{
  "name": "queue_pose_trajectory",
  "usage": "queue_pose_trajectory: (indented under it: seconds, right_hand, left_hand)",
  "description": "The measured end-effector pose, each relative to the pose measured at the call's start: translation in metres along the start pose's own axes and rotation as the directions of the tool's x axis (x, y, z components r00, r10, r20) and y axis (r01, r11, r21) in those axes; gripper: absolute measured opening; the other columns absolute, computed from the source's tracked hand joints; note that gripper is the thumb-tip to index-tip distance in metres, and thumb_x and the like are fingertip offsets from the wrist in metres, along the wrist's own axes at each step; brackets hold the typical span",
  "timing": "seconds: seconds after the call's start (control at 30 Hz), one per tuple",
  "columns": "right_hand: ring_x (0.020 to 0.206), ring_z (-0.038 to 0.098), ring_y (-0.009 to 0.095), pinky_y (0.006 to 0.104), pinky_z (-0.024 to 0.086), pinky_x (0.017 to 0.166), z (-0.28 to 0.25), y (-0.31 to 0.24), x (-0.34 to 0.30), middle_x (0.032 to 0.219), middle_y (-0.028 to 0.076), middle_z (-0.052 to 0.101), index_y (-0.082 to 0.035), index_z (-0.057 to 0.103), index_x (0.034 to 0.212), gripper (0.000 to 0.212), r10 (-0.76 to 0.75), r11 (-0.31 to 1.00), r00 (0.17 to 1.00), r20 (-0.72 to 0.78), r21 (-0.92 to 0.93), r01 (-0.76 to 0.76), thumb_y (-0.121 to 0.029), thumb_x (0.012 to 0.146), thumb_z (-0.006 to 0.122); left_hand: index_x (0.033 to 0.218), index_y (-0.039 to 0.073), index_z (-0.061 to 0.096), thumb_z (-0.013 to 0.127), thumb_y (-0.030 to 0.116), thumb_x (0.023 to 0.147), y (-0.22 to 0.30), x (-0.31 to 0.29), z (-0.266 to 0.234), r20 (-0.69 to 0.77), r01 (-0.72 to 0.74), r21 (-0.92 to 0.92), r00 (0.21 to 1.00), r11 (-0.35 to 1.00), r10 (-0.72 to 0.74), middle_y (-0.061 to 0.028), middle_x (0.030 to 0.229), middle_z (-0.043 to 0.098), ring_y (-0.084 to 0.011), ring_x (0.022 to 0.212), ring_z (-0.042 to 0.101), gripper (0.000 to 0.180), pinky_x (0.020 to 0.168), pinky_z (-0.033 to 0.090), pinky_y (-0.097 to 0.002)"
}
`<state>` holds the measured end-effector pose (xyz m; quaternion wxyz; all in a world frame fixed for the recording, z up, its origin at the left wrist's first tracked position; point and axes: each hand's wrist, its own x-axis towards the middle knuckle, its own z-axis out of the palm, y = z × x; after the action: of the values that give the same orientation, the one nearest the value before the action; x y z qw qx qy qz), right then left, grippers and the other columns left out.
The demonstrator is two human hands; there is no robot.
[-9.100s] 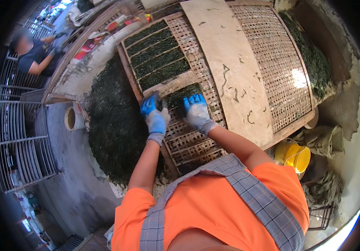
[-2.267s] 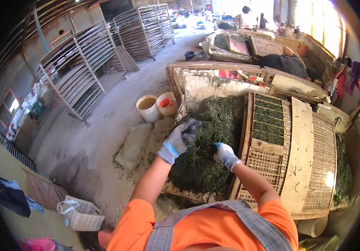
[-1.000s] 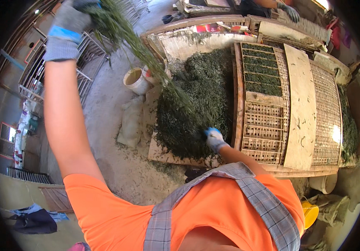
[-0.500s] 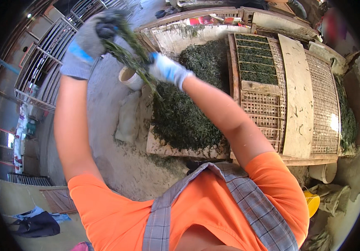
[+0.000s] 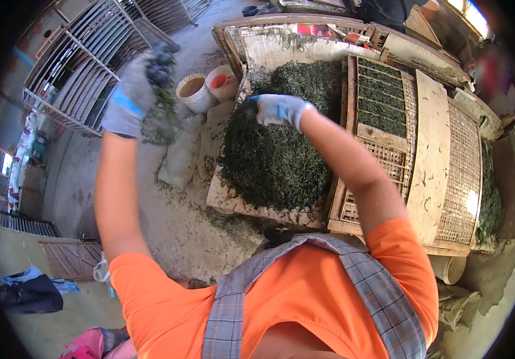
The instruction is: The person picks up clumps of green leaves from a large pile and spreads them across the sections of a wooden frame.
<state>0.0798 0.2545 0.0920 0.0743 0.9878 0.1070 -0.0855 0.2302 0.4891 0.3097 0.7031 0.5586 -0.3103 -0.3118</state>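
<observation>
My left hand [image 5: 140, 90], in a grey work glove with a dark palm and a blue band, is raised at the upper left. It is closed around a bunch of dark green leafy strands [image 5: 163, 110] that hangs down, blurred by motion. Over the left part of a large heap of the same strands [image 5: 284, 158] is my right hand [image 5: 280, 112], also gloved. Its dark fingertips blend into the heap, so I cannot tell whether they grip any. The heap lies on a pale, wood-edged platform [image 5: 233, 201].
Right of the heap, a wooden frame [image 5: 382, 128] holds rows of strands on woven lattice, beside a pale board [image 5: 430, 140]. Two buckets [image 5: 193, 94] and a pale sack [image 5: 179, 158] stand on the floor at left. Slatted racks [image 5: 81, 66] line the far left.
My hands have moved apart; the strands stretched between them now hang from my left hand only. My right hand has shifted right, over the heap. The view has shifted slightly.
</observation>
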Motion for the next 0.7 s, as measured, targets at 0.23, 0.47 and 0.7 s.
queue_pose_trajectory:
  seconds: [0.23,0.47,0.7]
  right_hand:
    - [0.072,0.064,0.014,0.0321,0.055,0.066,-0.119,-0.016,-0.077,0.089,0.008,0.07,0.003,0.065,0.11,0.025,0.516,0.784,0.856,-0.034,0.42,-0.457,-0.014,0.093,0.061]
    - [0.108,0.061,0.023,0.0332,0.053,0.09,-0.031,-0.116,-0.128,0.109,0.014,0.065,-0.001,0.051,0.134,0.048,0.616,-0.784,0.76,-0.208,-0.078,0.615,-0.036,0.101,0.051]
    - [0.091,0.064,0.02,0.0345,0.053,0.083,0.155,-0.018,-0.311,0.102,0.007,0.068,-0.004,0.058,0.123,0.033,0.772,-0.635,0.634,0.043,0.097,0.766,-0.027,0.101,0.051]
  left_hand:
    - [0.115,0.001,0.063,0.047,0.028,0.103,-0.055,-0.021,0.042,0.083,0.218,0.041,0.972,0.975,-0.221,0.0043,0.077,0.056,-0.0015,0.058,0.045,0.034,0.052,0.04,-0.0171]
    - [0.124,0.006,0.059,0.05,0.038,0.101,-0.183,-0.072,0.146,0.674,0.598,-0.266,0.676,0.756,-0.298,0.0039,0.09,0.062,-0.0046,0.065,0.054,0.04,0.053,0.046,-0.0209]
    - [0.1,0.016,0.066,0.062,0.018,0.093,-0.295,-0.121,0.269,0.32,0.753,0.066,0.606,0.655,-0.729,0.0009,0.066,0.055,-0.0105,0.05,0.048,0.008,0.038,0.034,-0.026]
